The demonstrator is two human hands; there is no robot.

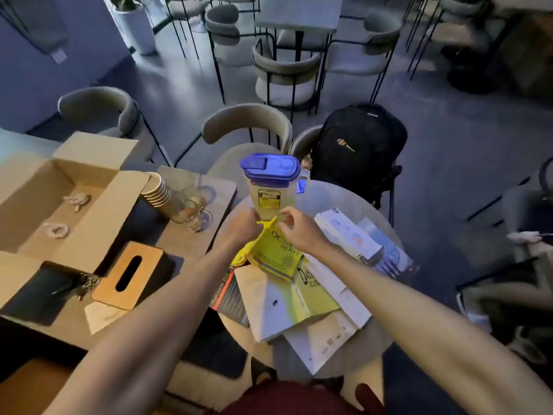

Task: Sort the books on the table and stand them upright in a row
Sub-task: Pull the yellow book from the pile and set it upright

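Both hands reached to twelve o'clock. The left hand (239, 226) and right hand (294, 227) pinched a yellow book (276, 253) with their fingers, tilted against a blue-lidded jug (270, 187) of pale liquid. About five more books (299, 307) lay heaped on the round worktop (338, 194). At nine o'clock, an open box (89, 172) held two small items.

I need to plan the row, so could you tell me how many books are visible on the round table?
6: a yellow book under the hands, a black book, two pale books, a green book, a white book at right; others may be hidden.
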